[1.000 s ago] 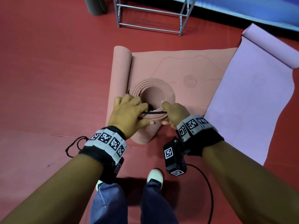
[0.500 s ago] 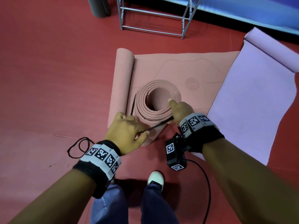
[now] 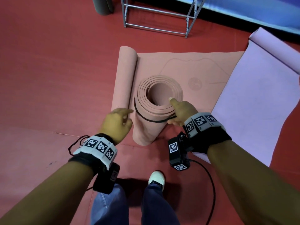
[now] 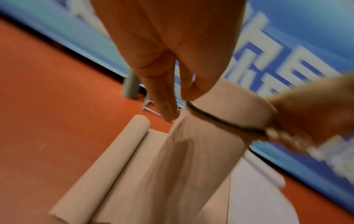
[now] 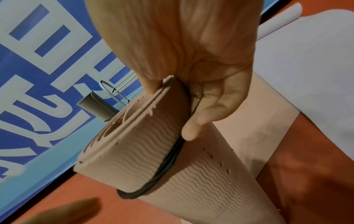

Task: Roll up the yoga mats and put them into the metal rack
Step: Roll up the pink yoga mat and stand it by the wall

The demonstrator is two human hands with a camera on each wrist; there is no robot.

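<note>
The rolled pink yoga mat (image 3: 155,111) stands on end on the red floor (image 3: 48,78), on a second, half-unrolled pink mat (image 3: 186,70). The right hand (image 3: 181,112) grips its top rim, thumb inside, fingers pinching the black band (image 3: 151,120) looped round the roll. The left hand (image 3: 116,123), fingers loosely curled, holds nothing just beside the roll. The metal rack (image 3: 159,15) stands by the floor's far edge, a lilac mat (image 3: 259,98) at the right.

– That rolled mat (image 3: 152,117), what is it like?
– Matt pink foam, ribbed in fine waves, ringed by a thin black cord (image 5: 164,171).
– And the rack (image 3: 155,15)?
– Bare metal tube, dull silver shine.
– The floor (image 3: 56,70)?
– Smooth red matting, matt. The lilac mat (image 3: 259,103) looks soft and matt too.
</note>
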